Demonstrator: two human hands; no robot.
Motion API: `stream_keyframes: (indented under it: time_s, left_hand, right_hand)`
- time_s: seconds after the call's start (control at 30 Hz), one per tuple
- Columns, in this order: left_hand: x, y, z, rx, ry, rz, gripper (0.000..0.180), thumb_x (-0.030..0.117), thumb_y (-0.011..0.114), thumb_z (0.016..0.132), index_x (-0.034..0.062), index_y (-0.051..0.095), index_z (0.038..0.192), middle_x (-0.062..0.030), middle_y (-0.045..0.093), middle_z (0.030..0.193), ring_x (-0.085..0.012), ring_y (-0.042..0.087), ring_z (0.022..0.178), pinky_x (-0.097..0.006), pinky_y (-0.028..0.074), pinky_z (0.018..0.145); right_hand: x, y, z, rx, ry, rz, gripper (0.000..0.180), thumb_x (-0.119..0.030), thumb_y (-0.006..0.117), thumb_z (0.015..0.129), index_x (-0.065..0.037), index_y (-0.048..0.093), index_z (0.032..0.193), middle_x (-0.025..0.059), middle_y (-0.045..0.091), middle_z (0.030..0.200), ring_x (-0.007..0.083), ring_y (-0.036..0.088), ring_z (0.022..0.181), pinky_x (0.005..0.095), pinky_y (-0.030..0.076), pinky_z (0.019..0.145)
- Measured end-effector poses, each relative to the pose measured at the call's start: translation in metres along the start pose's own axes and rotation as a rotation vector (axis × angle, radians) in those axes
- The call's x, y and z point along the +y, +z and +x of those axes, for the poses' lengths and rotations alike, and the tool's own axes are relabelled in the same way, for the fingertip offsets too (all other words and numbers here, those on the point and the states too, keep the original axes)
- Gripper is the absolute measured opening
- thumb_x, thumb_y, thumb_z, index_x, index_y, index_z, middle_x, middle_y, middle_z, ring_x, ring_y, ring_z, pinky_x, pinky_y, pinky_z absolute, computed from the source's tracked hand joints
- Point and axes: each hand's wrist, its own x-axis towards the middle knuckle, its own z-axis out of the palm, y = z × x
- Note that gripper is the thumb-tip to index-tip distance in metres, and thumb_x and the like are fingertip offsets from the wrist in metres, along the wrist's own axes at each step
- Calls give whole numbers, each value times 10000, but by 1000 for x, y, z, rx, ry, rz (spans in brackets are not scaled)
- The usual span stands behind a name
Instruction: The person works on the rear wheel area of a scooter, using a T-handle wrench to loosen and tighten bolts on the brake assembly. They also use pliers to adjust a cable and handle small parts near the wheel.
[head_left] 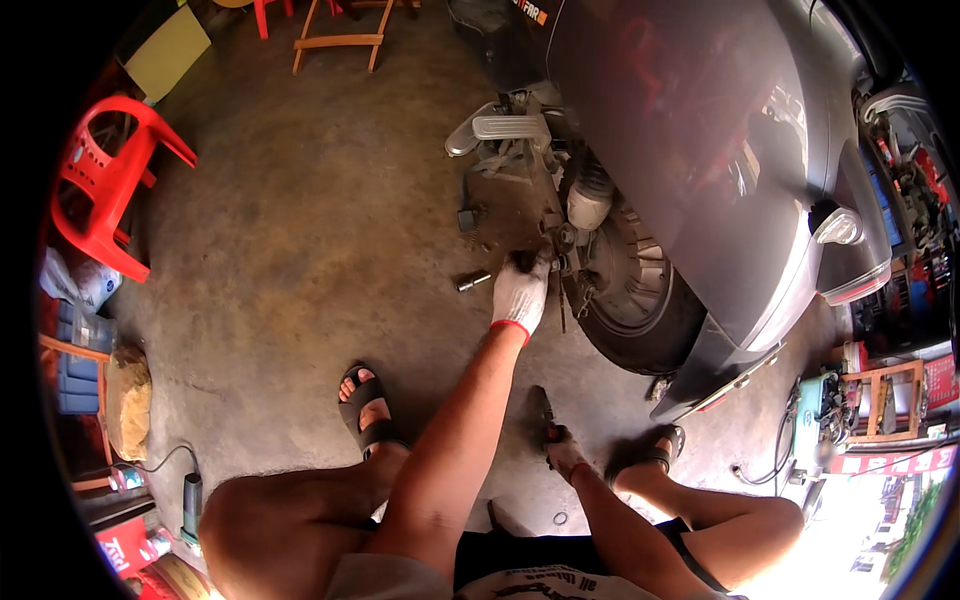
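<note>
My left hand point(521, 292), in a white knit glove with a red cuff and dark-stained fingers, reaches to the hub side of a scooter's rear wheel point(640, 290). Its fingers are bent closed at the axle area, hiding whatever they grip. Lower down, my gloved right hand point(566, 452) is closed round a dark, long-shaped tool point(542, 405), whose exact kind I cannot make out. A shiny metal socket point(473, 281) lies on the floor just left of my left hand. Above that hand is the shock absorber point(590, 197), beside the grey body panel point(680, 150).
A metal footrest point(510, 128) juts out from the scooter. The red plastic chair point(115, 185) stands far left, with a wooden stool point(340, 40) at the back. A teal machine point(812, 415) with cables sits at right. My sandalled feet flank the work area on the concrete floor point(300, 220).
</note>
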Motion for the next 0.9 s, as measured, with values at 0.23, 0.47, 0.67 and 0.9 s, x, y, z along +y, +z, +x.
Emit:
stream_keyframes:
  time_s: [0.23,0.47,0.67,0.9]
  left_hand:
    - [-3,-7,3,-81,230,115,286,263,641,881,7,669,1006,-234,678,938,-414,641,923,-441,497,759]
    - [2,10,0,-152,75,96,323,308,609,905,3,673,990,-218,690,922,-386,660,918,-426,499,744]
    - [-17,-9,11,-52,336,229,193,-6,569,877,-2,624,1062,-84,669,949,-167,616,855,-302,490,741]
    - [-5,0,-2,-143,267,-15,261,105,677,866,-4,612,1096,-167,697,1008,-224,658,884,-346,496,811]
  right_hand:
    - [0,3,3,17,-20,-77,392,-153,576,812,-102,536,1198,83,588,700,195,568,531,353,462,466]
    - [38,-12,30,147,-125,-294,371,-159,555,832,-106,529,1199,93,595,723,211,580,557,362,469,477]
    - [19,14,27,81,-95,-289,393,-285,468,916,-88,538,1249,269,615,1149,466,547,1113,511,452,893]
    - [35,2,36,103,-137,-247,423,-162,535,816,-130,546,1238,112,595,692,224,566,536,366,450,472]
